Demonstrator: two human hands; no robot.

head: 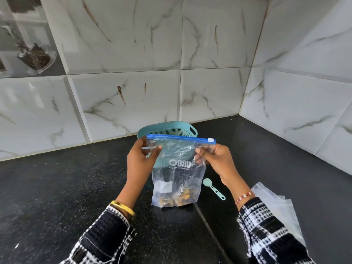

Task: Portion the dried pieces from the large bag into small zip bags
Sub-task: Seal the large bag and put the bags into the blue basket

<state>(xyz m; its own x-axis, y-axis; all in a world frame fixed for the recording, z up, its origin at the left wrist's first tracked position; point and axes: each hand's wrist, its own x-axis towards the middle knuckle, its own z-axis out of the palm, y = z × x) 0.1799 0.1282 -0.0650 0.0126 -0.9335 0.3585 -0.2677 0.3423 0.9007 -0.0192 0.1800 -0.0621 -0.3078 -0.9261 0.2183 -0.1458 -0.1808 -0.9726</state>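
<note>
Both hands pinch the clear zip bag [178,168] just under its blue zipper strip [181,139]: the left hand [141,161] has thumb and fingers clamped on the left side of the plastic, and the right hand [213,157] has curled fingers clamped on the right side, close below the white slider [210,139]. Between the two grips the bag hangs upright above the black desk [57,187], with white print across its middle and crinkled, see-through walls. At its bottom lie a few brown and yellowish dried pieces [179,197], along with what may be a small white sachet [166,187]; the plastic blurs it. Behind the grips, partly covered by the bag, sits a teal perforated basket [171,128] by the tiled wall; its inside cannot be seen. Below the right grip a teal measuring spoon [213,188] lies flat on the desk. Farther right of that grip, by the sleeve, rests a stack of small clear bags [276,206], flat and unfilled.
</note>
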